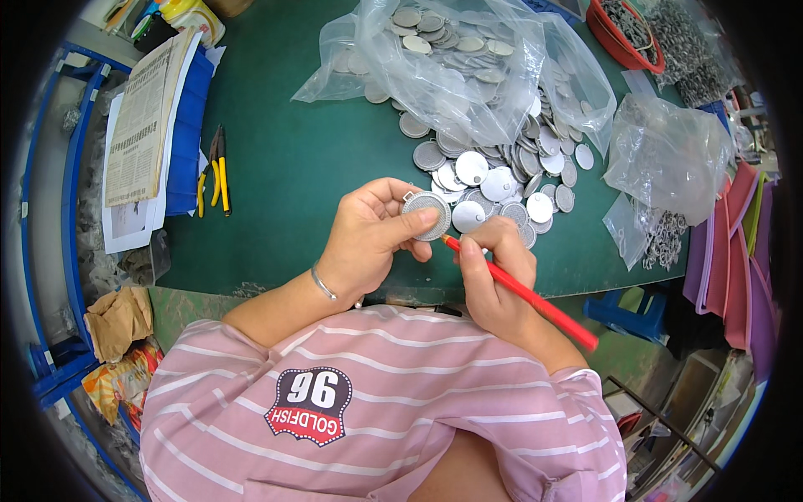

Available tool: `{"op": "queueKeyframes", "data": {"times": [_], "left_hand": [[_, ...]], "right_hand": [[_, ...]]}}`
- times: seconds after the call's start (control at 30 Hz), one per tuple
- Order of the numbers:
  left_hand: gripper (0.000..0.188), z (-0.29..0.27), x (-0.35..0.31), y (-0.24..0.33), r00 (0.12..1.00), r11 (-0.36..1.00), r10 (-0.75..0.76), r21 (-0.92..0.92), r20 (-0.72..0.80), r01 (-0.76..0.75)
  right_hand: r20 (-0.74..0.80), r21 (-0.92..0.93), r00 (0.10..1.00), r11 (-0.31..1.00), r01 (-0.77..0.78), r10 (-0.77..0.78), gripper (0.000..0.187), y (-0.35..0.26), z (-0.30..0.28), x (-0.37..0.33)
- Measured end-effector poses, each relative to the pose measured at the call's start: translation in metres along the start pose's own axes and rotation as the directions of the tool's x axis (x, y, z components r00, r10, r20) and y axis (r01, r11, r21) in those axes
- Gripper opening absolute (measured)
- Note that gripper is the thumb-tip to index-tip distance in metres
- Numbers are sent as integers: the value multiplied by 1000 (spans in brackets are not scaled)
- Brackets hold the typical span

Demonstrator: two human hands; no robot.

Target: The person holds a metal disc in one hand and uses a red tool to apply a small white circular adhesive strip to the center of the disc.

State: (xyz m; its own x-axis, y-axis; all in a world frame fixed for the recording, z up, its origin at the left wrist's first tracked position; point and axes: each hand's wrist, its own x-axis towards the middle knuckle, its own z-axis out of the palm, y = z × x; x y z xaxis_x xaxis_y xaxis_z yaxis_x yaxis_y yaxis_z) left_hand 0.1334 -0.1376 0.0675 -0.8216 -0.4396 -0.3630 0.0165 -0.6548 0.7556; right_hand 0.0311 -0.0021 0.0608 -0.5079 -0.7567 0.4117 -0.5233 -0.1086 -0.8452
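Between the thumb and fingers of my left hand (364,234) is a round grey metal pendant (425,202) with a ridged rim and a small loop at its top left. My left thumb presses on its face. My right hand (500,280) grips a slim red pen-like tool (544,306), slanting down to the right. Its narrow gold-coloured tip is at the pendant's lower right edge; I cannot tell whether it touches. Just beyond my hands lies a heap of similar round metal pieces (498,182), some with smooth bright faces, some with ridged rims.
A clear plastic bag (468,92) of metal discs covers the heap's far part. Yellow-handled pliers (221,180) lie left on the green table (276,142), beside a blue bin (188,138) with papers. At right are a bag of small metal clasps (667,238) and a red basket (626,46).
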Motion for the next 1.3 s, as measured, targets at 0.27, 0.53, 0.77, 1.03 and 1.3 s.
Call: {"op": "queueKeyframes", "data": {"times": [0.27, 0.53, 0.77, 1.03, 1.3], "left_hand": [[23, 6, 0, 4, 999, 999, 35, -12, 10, -35], [29, 4, 2, 4, 999, 999, 7, 34, 32, -8], [32, 0, -2, 6, 992, 995, 56, 73, 116, -65], [31, 2, -3, 7, 989, 985, 87, 135, 121, -104], [27, 2, 2, 1, 997, 992, 68, 108, -25, -65]], "right_hand": [[-201, 251, 964, 961, -118, 171, 8, 0, 8, -3], [-86, 237, 993, 970, -56, 78, 42, 4, 8, 1], [-122, 311, 989, 950, -39, 81, 41, 8, 8, -1], [-146, 386, 985, 922, -29, 92, 41, 10, 10, -2], [-131, -88, 987, 993, 82, -94, 30, 1, -9, 1]]}}
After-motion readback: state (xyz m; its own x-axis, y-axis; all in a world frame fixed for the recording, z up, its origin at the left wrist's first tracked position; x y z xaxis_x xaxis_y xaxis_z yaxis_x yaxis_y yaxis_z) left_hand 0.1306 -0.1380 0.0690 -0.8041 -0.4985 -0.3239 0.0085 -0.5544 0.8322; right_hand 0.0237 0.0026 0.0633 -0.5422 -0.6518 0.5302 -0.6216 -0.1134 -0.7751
